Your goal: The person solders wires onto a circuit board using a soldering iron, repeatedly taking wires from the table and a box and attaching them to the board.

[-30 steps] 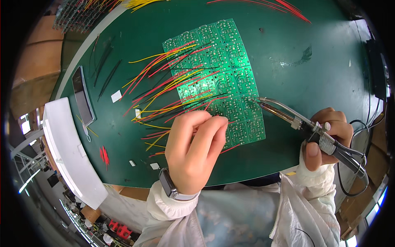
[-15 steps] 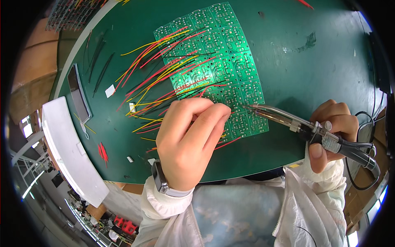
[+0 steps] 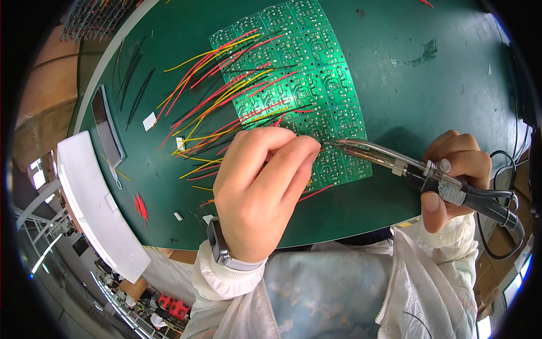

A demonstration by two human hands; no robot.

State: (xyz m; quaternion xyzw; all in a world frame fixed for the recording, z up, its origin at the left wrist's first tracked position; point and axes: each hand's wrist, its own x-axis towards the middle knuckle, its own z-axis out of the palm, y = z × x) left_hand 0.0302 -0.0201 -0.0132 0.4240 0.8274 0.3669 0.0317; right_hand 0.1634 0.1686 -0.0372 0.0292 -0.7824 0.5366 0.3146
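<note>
Circuit-board panel [image 3: 336, 85] lies on your dark green counter [image 3: 429, 101], red, yellow and black wires [image 3: 224, 89] across its left part, a phone [image 3: 106, 124] farther left; light tubes [image 3: 46, 253] glow in the room [image 3: 63, 294] beyond. Your left hand [image 3: 262, 189] pinches its fingertips together over the panel, anything between them hidden; your right hand [image 3: 460, 166] wraps round a soldering iron [image 3: 403, 167].

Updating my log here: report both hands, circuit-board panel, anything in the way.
Right hand gripping soldering iron, tip at circuit-board panel. Left hand, fingers pinched over panel; anything held is hidden. Coloured wires across panel's left side.
</note>
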